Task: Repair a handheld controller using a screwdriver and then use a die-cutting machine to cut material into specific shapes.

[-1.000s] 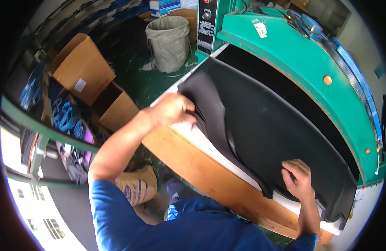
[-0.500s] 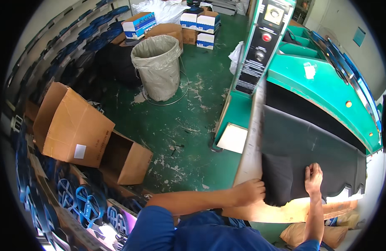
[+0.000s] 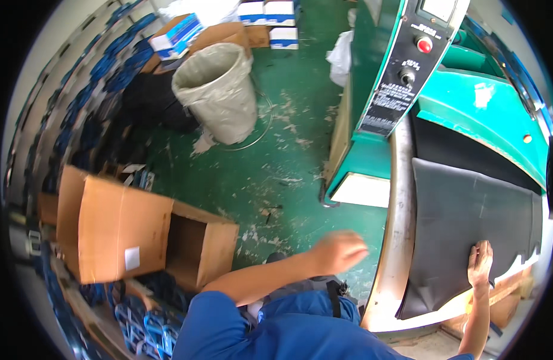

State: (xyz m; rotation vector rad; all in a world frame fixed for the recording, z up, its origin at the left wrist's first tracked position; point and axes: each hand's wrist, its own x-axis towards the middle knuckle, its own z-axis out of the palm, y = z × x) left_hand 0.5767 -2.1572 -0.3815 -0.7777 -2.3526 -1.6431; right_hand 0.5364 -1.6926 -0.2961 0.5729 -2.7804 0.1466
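Note:
A stack of thin black sheets [image 3: 462, 222] lies on the bench of a green machine at my right. On its near right part rests my right hand [image 3: 480, 264], fingers stretched out against the black surface. My left hand [image 3: 338, 253] is in the air left of the bench, apart from the sheets. Motion smears its fingers, so whether it holds anything is unclear. The near left corner of the top sheet lies down along the bench's metal edge [image 3: 397, 210].
The machine's control panel [image 3: 402, 72] rises beyond the bench, beside its green cover [image 3: 486, 108]. An open cardboard box [image 3: 123, 225] stands left, a lined bin [image 3: 219, 96] farther off. Racks with blue cutting dies [image 3: 135, 327] run along the left. Scuffed green floor [image 3: 288, 156] lies between.
My left hand has let go of the black sheet's folded-back corner and moved left; that corner now lies down. My right hand stays on the sheet. The whole view has shifted.

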